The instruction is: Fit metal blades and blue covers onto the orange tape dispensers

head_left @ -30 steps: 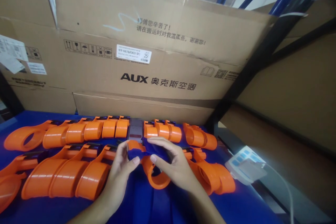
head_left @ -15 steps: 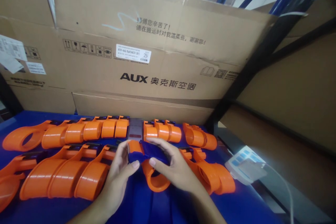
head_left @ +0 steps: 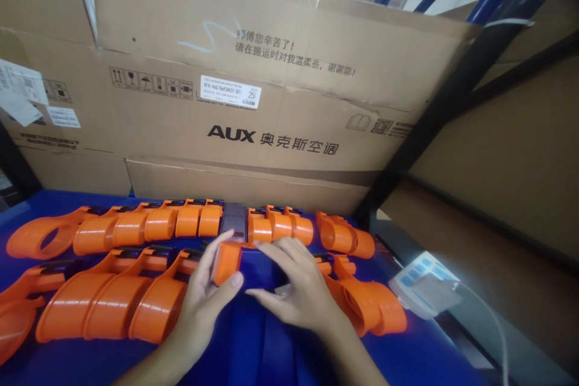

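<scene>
An orange-and-blue plastic tape dispenser [head_left: 257, 266] is held up at the front middle, its orange end turned left with a toothed edge. My left hand [head_left: 208, 289] is closed on that orange end, thumb on the near face. My right hand [head_left: 296, 280] is around the blue part, fingertips at its top edge and thumb at its lower edge. A small greyish piece, unclear in kind, shows under the right palm. Rows of similar orange dispensers lie on both sides, such as a left one [head_left: 156, 310] and a right one [head_left: 389, 307].
A blue surface [head_left: 344, 362] carries the rows. Behind stands a large cardboard box [head_left: 271, 108] with AUX print. A dark rack post [head_left: 420, 126] slants up at right. A white device [head_left: 425, 283] with a cable sits at the right edge.
The held dispenser has turned, so its orange end faces me more and its hanging orange ring is out of sight. My right thumb has moved down from the blue part's face to its lower edge.
</scene>
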`<act>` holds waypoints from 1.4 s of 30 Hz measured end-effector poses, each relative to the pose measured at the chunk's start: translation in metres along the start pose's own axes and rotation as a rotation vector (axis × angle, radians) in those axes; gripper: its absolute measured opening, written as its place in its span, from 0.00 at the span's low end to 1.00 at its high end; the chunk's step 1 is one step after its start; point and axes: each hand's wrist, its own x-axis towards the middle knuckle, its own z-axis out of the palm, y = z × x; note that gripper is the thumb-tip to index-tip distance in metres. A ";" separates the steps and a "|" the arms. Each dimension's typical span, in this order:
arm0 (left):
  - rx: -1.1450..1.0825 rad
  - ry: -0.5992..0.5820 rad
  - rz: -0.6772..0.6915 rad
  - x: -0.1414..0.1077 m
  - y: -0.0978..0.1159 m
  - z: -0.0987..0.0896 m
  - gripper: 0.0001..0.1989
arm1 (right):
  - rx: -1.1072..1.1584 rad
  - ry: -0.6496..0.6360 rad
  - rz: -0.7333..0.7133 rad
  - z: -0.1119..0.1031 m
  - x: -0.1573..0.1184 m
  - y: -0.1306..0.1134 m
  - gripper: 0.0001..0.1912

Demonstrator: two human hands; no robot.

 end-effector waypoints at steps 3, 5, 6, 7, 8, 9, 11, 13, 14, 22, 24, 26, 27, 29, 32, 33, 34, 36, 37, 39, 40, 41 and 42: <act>0.076 0.028 0.040 0.003 -0.002 0.000 0.28 | -0.087 0.005 -0.078 0.003 -0.001 0.003 0.31; 0.118 0.053 0.057 0.005 -0.002 0.001 0.26 | -0.110 0.014 -0.107 0.004 -0.002 0.004 0.32; 0.129 0.060 0.059 0.005 -0.002 0.001 0.25 | -0.115 0.018 -0.114 0.005 -0.003 0.005 0.32; 0.136 0.062 0.059 0.006 -0.001 0.000 0.24 | -0.117 0.021 -0.118 0.005 -0.003 0.005 0.32; 0.139 0.063 0.059 0.006 -0.001 0.000 0.24 | -0.117 0.025 -0.121 0.005 -0.003 0.005 0.32; 0.143 0.064 0.059 0.007 -0.001 0.000 0.24 | -0.116 0.029 -0.123 0.006 -0.003 0.005 0.32; 0.152 0.069 0.063 0.007 -0.001 -0.001 0.24 | -0.115 0.038 -0.128 0.007 -0.003 0.004 0.32; 0.157 0.076 0.066 0.006 -0.001 -0.001 0.23 | -0.112 0.046 -0.133 0.007 -0.003 0.004 0.33; 0.156 0.083 0.068 0.005 -0.001 -0.001 0.23 | -0.110 0.051 -0.136 0.007 -0.003 0.003 0.33; -0.006 0.112 -0.045 0.005 0.004 0.006 0.24 | -0.105 0.038 -0.103 0.008 -0.003 0.001 0.39; -0.007 0.111 -0.048 0.006 0.005 0.006 0.24 | -0.105 0.029 -0.096 0.008 -0.003 0.000 0.40; 0.009 0.104 -0.042 0.006 0.004 0.006 0.24 | -0.106 0.030 -0.094 0.008 -0.003 0.001 0.41; 0.018 0.105 -0.039 0.006 0.004 0.006 0.24 | -0.106 0.032 -0.094 0.008 -0.003 0.001 0.41; 0.026 0.119 -0.038 0.006 0.004 0.005 0.24 | -0.107 0.033 -0.096 0.008 -0.003 0.001 0.42; 0.037 0.149 -0.037 0.007 0.004 0.004 0.24 | -0.112 0.023 -0.106 0.008 -0.003 0.001 0.44; 0.043 0.152 -0.035 0.007 0.004 0.004 0.24 | -0.114 0.023 -0.110 0.008 -0.003 0.001 0.44; 0.052 0.152 -0.033 0.008 0.004 0.003 0.24 | -0.117 0.025 -0.112 0.008 -0.003 0.001 0.44; 0.075 0.155 -0.023 0.008 0.004 0.004 0.23 | -0.116 0.028 -0.111 0.008 -0.004 0.001 0.45; 0.084 0.155 -0.013 0.007 0.004 0.004 0.24 | -0.110 0.029 -0.104 0.008 -0.004 0.001 0.46; 0.069 0.129 0.010 0.004 0.003 0.004 0.26 | -0.065 0.035 -0.067 0.008 -0.005 0.000 0.47; 0.039 0.104 0.016 0.002 0.002 0.004 0.27 | -0.018 0.043 -0.033 0.007 -0.004 0.000 0.47; -0.005 0.071 0.017 -0.001 0.001 0.003 0.28 | 0.044 0.050 0.011 0.005 -0.004 -0.001 0.46; -0.057 0.033 0.016 -0.003 0.000 0.002 0.29 | 0.121 0.057 0.060 0.003 -0.002 -0.002 0.44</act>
